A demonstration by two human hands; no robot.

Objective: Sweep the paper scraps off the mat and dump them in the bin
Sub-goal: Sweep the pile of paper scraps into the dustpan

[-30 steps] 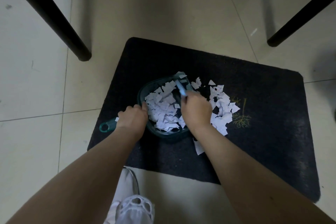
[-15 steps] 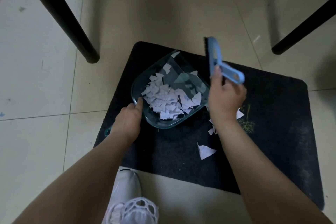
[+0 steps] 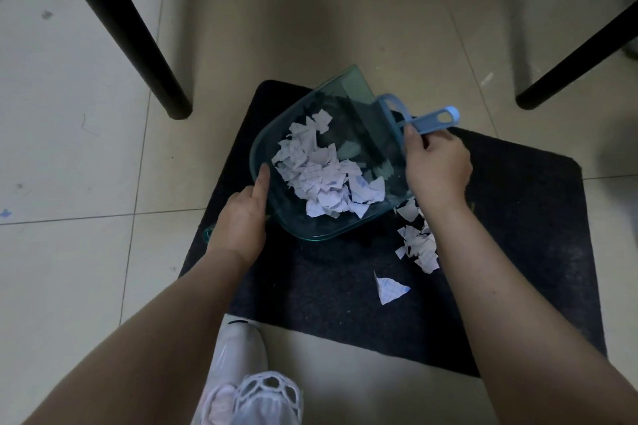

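Pale tiled floor (image 3: 69, 148), grey grout lines, few dark scuffs at left. Dark mat (image 3: 518, 252) lies flat on floor. Black furniture legs (image 3: 138, 55) stand on tiles beyond mat, left and right. White shoe (image 3: 241, 355) on floor at mat's near edge, toe touching it. On mat: small heap of paper scraps (image 3: 419, 245) right of centre, one larger scrap (image 3: 390, 290) just nearer.

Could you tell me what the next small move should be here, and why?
Probably lower the dustpan back to the mat and brush in what remains. The left hand holds it tilted up with scraps inside, and the right hand holds the blue brush, yet a small cluster of scraps and one larger piece lie on the mat.
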